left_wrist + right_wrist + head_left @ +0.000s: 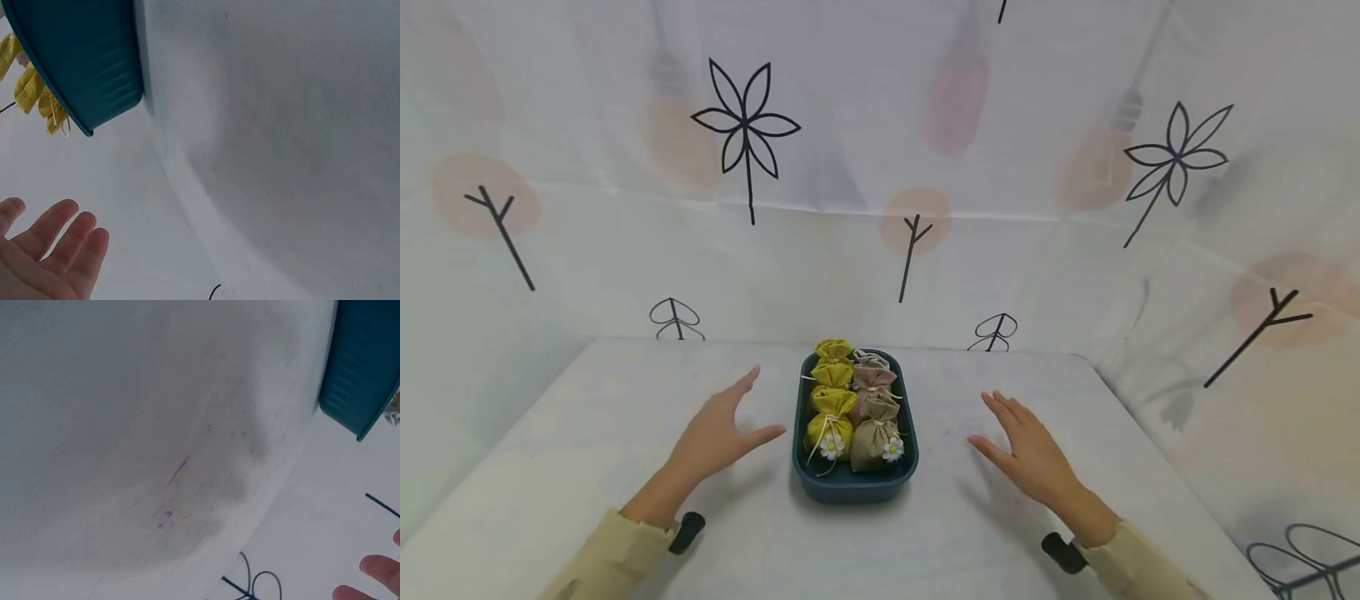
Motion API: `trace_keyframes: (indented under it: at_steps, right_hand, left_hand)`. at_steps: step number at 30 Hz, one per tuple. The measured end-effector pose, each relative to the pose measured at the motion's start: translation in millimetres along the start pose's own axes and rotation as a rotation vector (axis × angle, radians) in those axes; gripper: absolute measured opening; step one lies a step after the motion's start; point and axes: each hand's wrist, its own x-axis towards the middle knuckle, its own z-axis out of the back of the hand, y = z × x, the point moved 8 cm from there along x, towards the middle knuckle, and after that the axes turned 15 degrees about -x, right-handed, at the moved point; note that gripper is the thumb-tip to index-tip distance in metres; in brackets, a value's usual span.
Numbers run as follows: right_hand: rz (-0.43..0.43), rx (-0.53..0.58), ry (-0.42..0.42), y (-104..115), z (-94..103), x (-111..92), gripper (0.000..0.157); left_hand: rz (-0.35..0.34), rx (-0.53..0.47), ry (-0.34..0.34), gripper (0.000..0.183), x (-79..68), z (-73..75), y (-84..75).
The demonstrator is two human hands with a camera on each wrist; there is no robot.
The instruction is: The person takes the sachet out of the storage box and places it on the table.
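Tray [853, 492]: dark teal, rounded-rectangular, plastic; on white bench [951, 542], long axis pointing away from me.
Pouches [833, 402]: inside; yellow, pink, beige drawstring cloth.
My left hand [713, 433]: just left of tray, nearer; fingers spread.
My right hand [1033, 454]: rightward, farther; fingers loosely spread.

Behind and beside the white surface [940, 550] hangs a creased white sheet [820, 275] printed with black flowers [745, 123], twigs [912, 250] and pale orange spots [936, 225]. Purple marks [178, 472] speckle the surface in soft light.
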Motion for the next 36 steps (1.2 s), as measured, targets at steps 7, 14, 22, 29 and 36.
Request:
trace_keyframes:
  at_steps: [7,14,22,29,36]
  right_hand:
    - [-0.004,0.027,0.006,8,0.7,3,0.071]
    - [-0.001,0.085,0.025,14,-1.0,6,0.071]
    - [0.026,0.187,0.028,28,0.8,15,0.067]
    - [0.037,0.258,0.025,38,2.6,25,0.065]
    - [0.072,0.412,0.029,45,3.7,34,0.067]
  left_hand:
    - [-0.018,-0.104,0.036,0.101,6.8,-17.1,-8.6]
    - [0.046,-0.215,0.079,0.107,10.9,-28.6,-8.6]
    - [0.135,-0.335,0.157,0.099,14.4,-39.3,2.3]
    - [0.199,-0.569,0.217,0.087,15.7,-47.7,6.9]
    - [0.238,-0.651,0.235,0.077,14.8,-53.5,11.6]
